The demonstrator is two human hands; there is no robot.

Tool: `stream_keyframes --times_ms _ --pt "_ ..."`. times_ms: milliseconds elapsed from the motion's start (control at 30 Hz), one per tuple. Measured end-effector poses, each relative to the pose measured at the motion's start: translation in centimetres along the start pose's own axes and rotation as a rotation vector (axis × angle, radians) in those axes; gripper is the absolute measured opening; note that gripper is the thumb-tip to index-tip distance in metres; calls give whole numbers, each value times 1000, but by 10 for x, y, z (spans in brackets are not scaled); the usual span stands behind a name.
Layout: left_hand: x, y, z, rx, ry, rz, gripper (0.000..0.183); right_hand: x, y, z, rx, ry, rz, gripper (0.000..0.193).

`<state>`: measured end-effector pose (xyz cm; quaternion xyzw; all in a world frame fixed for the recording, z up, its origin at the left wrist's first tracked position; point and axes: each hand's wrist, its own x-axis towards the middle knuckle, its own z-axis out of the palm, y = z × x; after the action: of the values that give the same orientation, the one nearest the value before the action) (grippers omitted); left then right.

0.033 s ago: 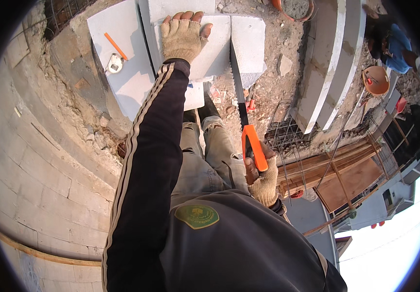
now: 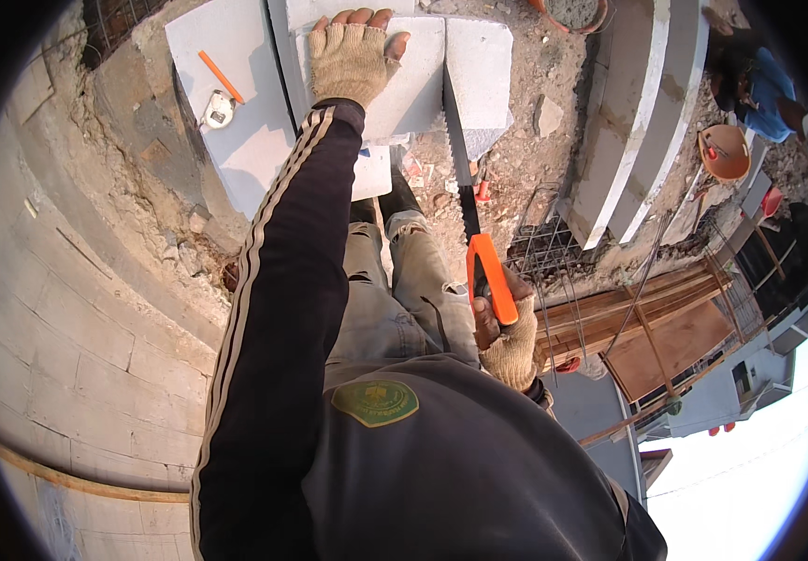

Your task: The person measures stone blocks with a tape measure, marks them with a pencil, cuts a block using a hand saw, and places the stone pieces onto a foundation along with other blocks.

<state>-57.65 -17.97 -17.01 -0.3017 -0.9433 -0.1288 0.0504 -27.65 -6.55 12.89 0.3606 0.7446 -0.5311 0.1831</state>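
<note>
My left hand point(image 2: 353, 61), in a knitted fingerless glove, lies flat on a pale grey lightweight block point(image 2: 413, 79) and presses on its top. Its fingers are stretched out, with the thumb apart. A hand saw point(image 2: 493, 279) with an orange handle is gripped in my right hand point(image 2: 509, 351), also gloved. The toothed dark blade runs away from me into a slit in the block. To the right of the blade is the narrower end piece point(image 2: 481, 79); whether it still joins the rest below is hidden.
On a grey slab point(image 2: 250, 140) at left lie an orange pencil-like stick point(image 2: 221, 77) and a white tape measure point(image 2: 219, 109). Long concrete beams point(image 2: 624, 122) stand at right, near rebar mesh point(image 2: 549, 245). Farther right are an orange bucket point(image 2: 724, 152), stacked planks point(image 2: 628, 313) and another person point(image 2: 767, 93).
The view has shifted slightly. The saw stays in the slit with my right hand on its handle, and my left hand remains on the block.
</note>
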Motion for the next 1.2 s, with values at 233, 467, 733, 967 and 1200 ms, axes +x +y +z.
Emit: stream_keyframes --times_ms 233,467,733,967,1200 --pt "-4 28 -58 -249 -275 -72 35 111 18 35 -170 233 -252 42" --pt "12 25 -71 -173 -365 -3 31 12 2 7 30 103 29 46" --pt "-5 14 -28 -87 -150 -30 42 7 23 29 -5 145 -73 49" --pt "-3 18 -12 -163 -52 -32 35 74 52 48 96 188 -109 45" --pt "4 24 -35 -215 19 81 32 -59 90 25 5 16 -1 47"
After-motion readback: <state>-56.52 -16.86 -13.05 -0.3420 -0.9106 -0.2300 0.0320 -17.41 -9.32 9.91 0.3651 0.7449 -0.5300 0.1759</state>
